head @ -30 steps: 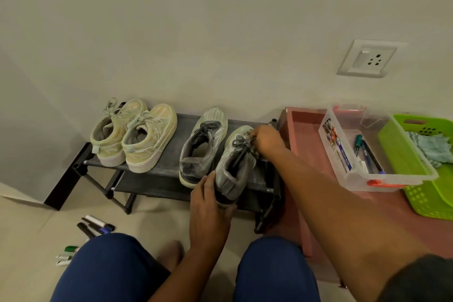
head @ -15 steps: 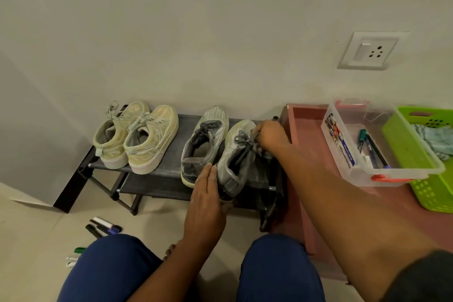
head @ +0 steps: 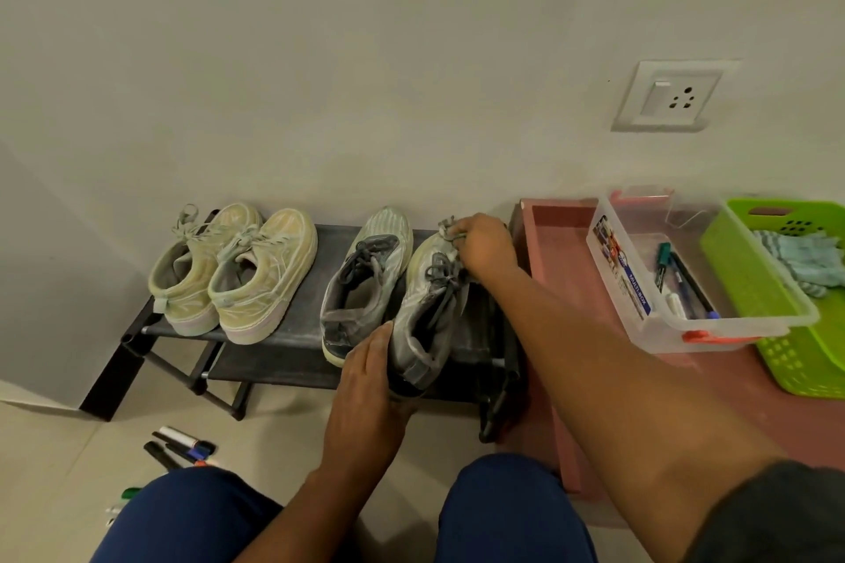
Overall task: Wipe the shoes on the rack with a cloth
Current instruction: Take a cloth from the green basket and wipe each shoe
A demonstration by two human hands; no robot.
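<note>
On rack (head: pixel 292 334): 4 shoes (head: pixel 366 283), 2 hands (head: pixel 366 393).

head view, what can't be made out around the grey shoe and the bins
- Head view: the cloth, if any, in the right hand; the hand covers the grey shoe toe.
- The left hand covers the shoe's heel.
- Green basket: cut off by the right edge.
- Clear box label: print mostly too small to read.

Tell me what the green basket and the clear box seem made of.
Green basket: looks like moulded plastic, matt-glossy, with punched holes in its walls. Clear box: likely hard transparent plastic; the pens inside show through its wall, and it has orange clips.
</note>
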